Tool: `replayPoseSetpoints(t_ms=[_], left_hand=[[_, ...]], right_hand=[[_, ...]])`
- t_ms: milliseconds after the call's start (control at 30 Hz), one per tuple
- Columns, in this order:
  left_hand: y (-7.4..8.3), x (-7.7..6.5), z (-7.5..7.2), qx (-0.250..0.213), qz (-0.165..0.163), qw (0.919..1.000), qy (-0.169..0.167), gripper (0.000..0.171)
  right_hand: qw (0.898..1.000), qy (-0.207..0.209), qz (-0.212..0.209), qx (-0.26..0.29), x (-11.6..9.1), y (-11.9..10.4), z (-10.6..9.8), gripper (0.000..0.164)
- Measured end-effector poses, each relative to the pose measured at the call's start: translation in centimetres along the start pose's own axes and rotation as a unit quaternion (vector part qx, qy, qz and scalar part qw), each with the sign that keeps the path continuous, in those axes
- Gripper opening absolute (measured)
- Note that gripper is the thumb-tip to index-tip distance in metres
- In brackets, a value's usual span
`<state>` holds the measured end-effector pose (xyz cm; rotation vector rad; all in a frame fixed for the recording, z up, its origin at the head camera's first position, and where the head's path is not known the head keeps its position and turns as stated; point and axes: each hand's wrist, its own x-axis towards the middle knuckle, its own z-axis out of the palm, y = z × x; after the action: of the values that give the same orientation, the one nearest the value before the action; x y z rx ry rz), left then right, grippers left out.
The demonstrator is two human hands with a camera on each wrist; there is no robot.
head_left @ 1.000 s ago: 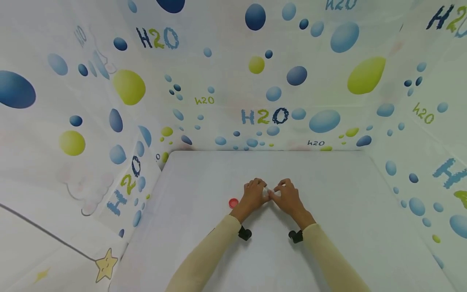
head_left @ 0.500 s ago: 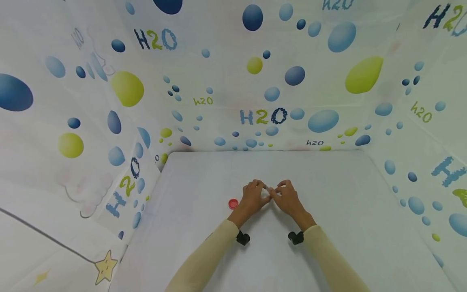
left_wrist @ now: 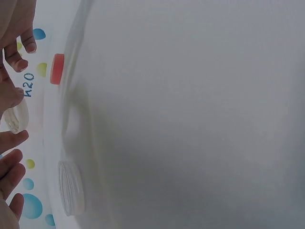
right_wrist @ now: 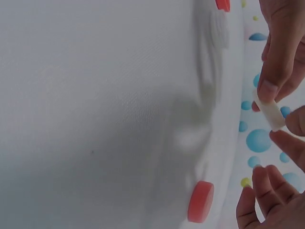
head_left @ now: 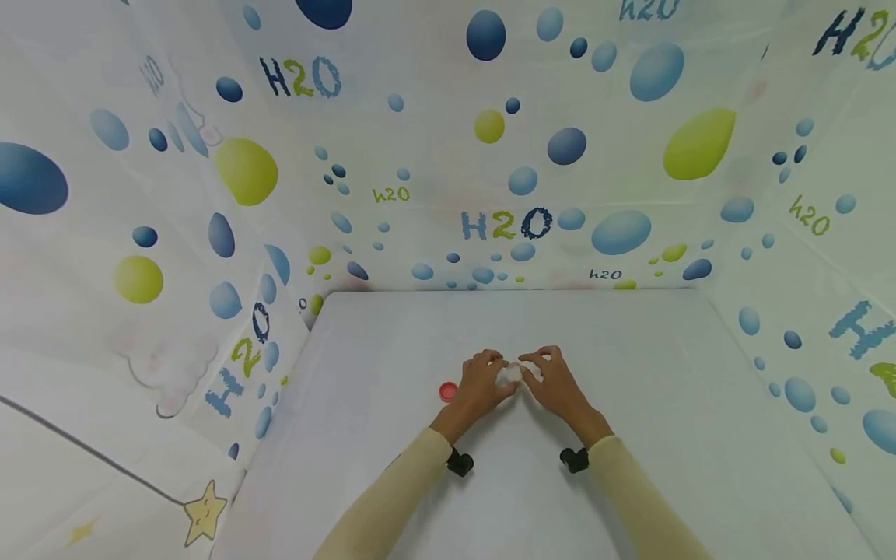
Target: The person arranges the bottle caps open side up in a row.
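Note:
In the middle of the table, a small translucent whitish disc (head_left: 515, 372) shows between both hands. My left hand (head_left: 481, 385) pinches it, and in the right wrist view its thumb presses on the face of the disc (right_wrist: 270, 113). At the other edge of the disc sit the thumb and forefinger tips of my right hand (head_left: 558, 386), with that hand's other fingers spread away. Left of my left hand lies a round red lid (head_left: 448, 390). The left wrist view also shows a clear shallow jar (left_wrist: 71, 188) on the table.
Another red lid (right_wrist: 200, 202) appears low in the right wrist view, largely hidden behind the right hand from the head camera. A white cover lies over the table (head_left: 392, 342). Printed sheets (head_left: 434, 155) with droplets stand along its back and sides.
The fingertips have drawn a little apart, and more of the whitish disc now shows between them. Both hands have shifted slightly towards me. The red lid stays where it was.

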<state>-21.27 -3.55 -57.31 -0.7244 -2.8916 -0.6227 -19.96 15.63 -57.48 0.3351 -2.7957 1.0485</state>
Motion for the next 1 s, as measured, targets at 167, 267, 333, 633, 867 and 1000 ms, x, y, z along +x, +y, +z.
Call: replayPoseSetpoints(t_ms=[167,267,333,633,867,1000], left_hand=[[-0.4,-0.2,-0.2,0.004,0.013,0.9999,-0.002,0.045],[-0.5,-0.3,-0.2,0.008,0.018,0.9998,-0.007,0.044],[-0.6,-0.4,-0.1,0.006,0.021,0.9997,-0.012,0.044],[-0.4,-0.8,0.0,0.006,0.023,0.9994,-0.027,0.043],[-0.5,-1.0,0.5,0.017,0.029,0.9991,-0.025,0.042],[-0.5,-1.1,0.6,0.024,0.03,0.9989,-0.028,0.044]], right_hand=[[0.998,-0.021,-0.056,-0.024,-0.3,0.5,-0.1,0.036],[0.997,-0.037,-0.06,-0.028,-0.4,0.6,-0.2,0.038],[0.997,-0.045,-0.057,-0.032,-0.4,0.6,-0.2,0.038],[0.995,-0.081,-0.04,-0.051,-0.8,0.2,-0.7,0.039],[0.991,-0.104,-0.049,-0.07,-0.9,0.6,-0.6,0.04],[0.99,-0.109,-0.058,-0.064,-1.0,1.0,-0.5,0.04]])
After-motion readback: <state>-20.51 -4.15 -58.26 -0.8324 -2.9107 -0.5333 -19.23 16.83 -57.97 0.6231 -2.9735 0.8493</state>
